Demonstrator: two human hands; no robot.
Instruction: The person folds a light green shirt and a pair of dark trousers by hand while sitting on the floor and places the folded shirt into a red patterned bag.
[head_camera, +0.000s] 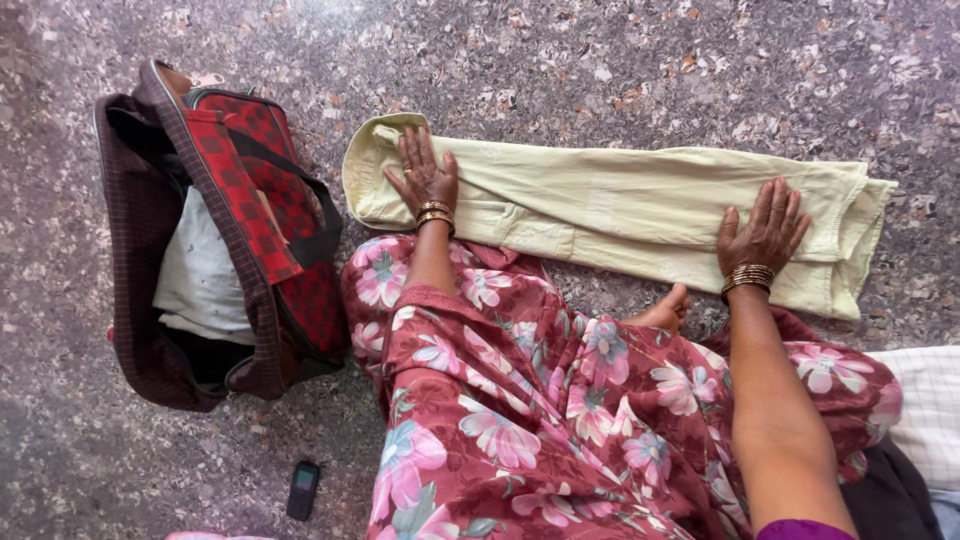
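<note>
A pale yellow-green pair of trousers (610, 210) lies folded lengthwise on the speckled stone floor in front of me. My left hand (422, 175) presses flat on its left end, fingers spread, with a ring and gold bangles at the wrist. At the right end my right hand (765, 232) rests flat on the cloth, also wearing bangles. Neither hand grips the fabric. My legs in a red floral garment (520, 400) are folded under the trousers' near edge, and one bare foot (665, 312) shows beside the cloth.
An open red and maroon checked bag (230, 230) stands at the left with light folded cloth inside. A small dark mobile phone (303, 489) lies on the floor near my knee. White checked cloth (930, 400) sits at the right edge.
</note>
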